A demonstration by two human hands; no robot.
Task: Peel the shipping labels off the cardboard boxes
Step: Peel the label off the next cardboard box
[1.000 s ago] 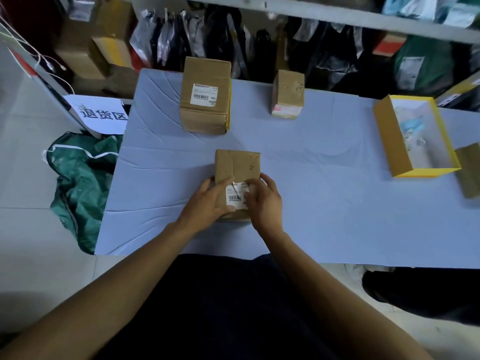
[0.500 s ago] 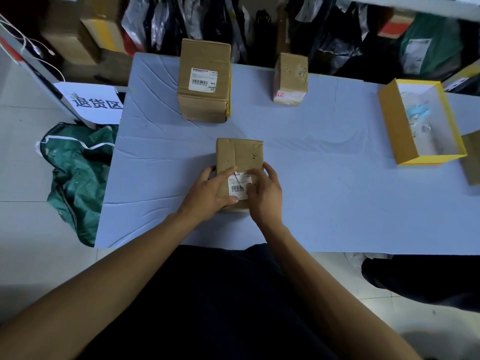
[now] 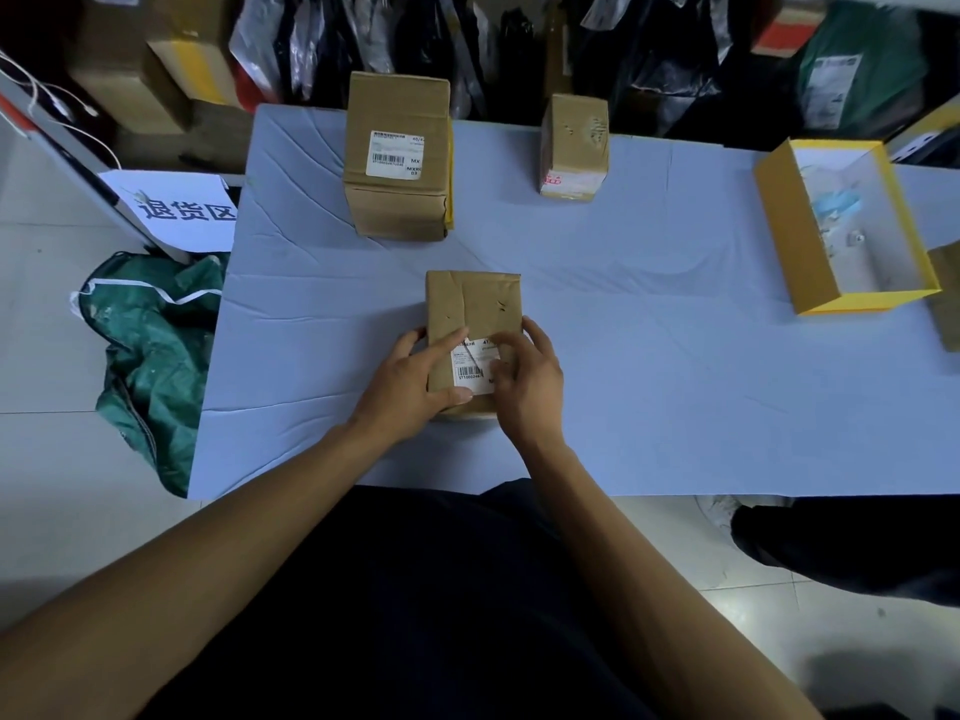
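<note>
Both forearms reach forward over the near table (image 3: pixel 649 387) edge, converging on the small cardboard box (image 3: pixel 472 309) lying flat on the blue cloth.

Left hand (image 3: pixel 410 379): palm against the box's left side, thumb laid across the near-left corner of the shipping label (image 3: pixel 474 367), forefinger stretched along the label's upper-left edge. Pressing down and clasping the box, not pinching.

Right hand (image 3: pixel 524 379): fingers curled together over the label's right part, tips bent in on the paper; whether they nip a lifted edge cannot be told, the knuckles hide it.

Against the frame half a second before: hand placement on the box about the same; the left forefinger lies a little further over the label's top edge. Label flat then and now, a crease line running across it.

Label lies between the two hands, touching both, barcode showing just right of the left thumb. Beyond the fingertips, well apart: a tall box (image 3: pixel 397 194) with its own label (image 3: pixel 395 154), and a small box (image 3: pixel 574 142) further right. Yellow open box (image 3: pixel 789 236) far right of the right hand.
</note>
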